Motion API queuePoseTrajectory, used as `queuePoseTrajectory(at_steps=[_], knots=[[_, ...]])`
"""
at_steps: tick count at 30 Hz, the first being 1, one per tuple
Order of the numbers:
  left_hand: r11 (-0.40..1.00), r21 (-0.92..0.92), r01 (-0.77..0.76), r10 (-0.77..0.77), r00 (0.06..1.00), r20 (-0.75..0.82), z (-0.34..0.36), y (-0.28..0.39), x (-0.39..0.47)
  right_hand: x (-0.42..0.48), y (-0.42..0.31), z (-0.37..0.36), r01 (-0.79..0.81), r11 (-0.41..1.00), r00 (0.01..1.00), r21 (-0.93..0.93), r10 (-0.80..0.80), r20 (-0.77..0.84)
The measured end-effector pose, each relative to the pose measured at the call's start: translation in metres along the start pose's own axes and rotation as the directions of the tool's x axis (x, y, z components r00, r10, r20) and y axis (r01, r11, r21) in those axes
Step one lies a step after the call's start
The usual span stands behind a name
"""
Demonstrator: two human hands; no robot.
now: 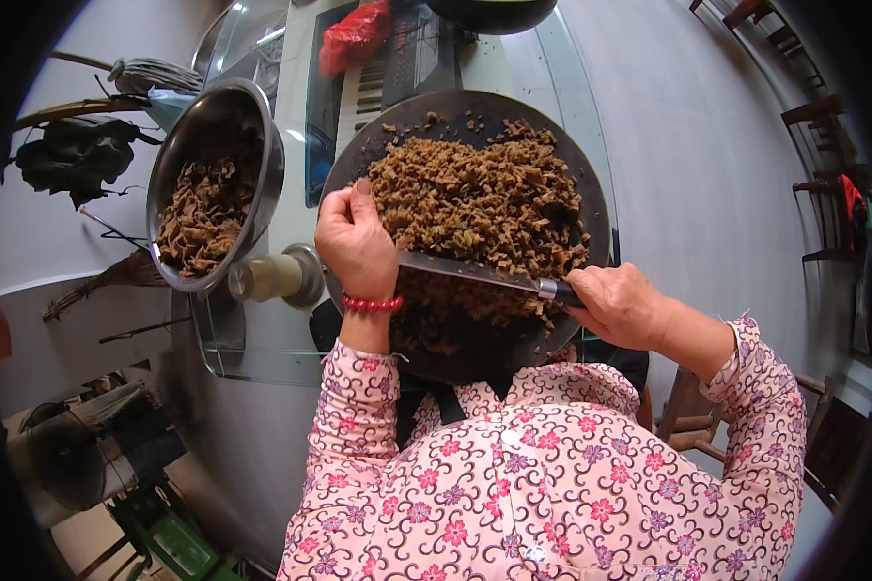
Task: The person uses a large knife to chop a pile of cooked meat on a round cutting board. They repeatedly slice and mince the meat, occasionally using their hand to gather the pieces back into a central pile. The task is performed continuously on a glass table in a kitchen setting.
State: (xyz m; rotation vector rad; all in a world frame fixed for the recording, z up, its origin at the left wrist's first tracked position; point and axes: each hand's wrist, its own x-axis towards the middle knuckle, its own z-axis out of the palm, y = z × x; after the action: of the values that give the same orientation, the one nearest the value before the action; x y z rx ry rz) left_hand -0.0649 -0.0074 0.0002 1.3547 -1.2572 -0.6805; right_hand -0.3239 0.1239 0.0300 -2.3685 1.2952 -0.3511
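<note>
A knife with a black handle is in my right hand, its blade lying across a heap of chopped brown-green preserved vegetable on a round dark board. Near the blade's far end is my left hand, at the board's left side, with fingers curled and the thumb raised. Whether it pinches any of the vegetable or touches the blade, I cannot tell. More pieces lie in shadow on the near side of the blade. Larger leafy pieces fill part of a steel bowl to the left.
The board rests over a glass-topped table. A lidded jar stands between bowl and board. Beyond are an electronic keyboard, a red plastic bag and a dark round vessel. Wooden chairs line the right.
</note>
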Motion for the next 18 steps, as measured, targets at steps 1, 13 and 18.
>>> queuePoseTrajectory(at_steps=[1,13,18], knots=[[0.999,-0.039,-0.024,0.024,1.000,-0.006,0.000,0.003,0.002,-0.001,-0.002,-0.004,-0.002,1.000,1.000,0.010,0.002,0.002],[0.995,0.096,0.014,-0.017,0.999,0.032,0.028,-0.006,0.030,0.011,0.006,0.003,-0.127,0.991,0.991,0.037,0.126,0.032],[0.993,-0.119,0.024,-0.024,1.000,0.004,0.023,-0.008,0.030,0.013,0.007,0.004,-0.148,0.984,0.988,0.101,0.144,0.050]])
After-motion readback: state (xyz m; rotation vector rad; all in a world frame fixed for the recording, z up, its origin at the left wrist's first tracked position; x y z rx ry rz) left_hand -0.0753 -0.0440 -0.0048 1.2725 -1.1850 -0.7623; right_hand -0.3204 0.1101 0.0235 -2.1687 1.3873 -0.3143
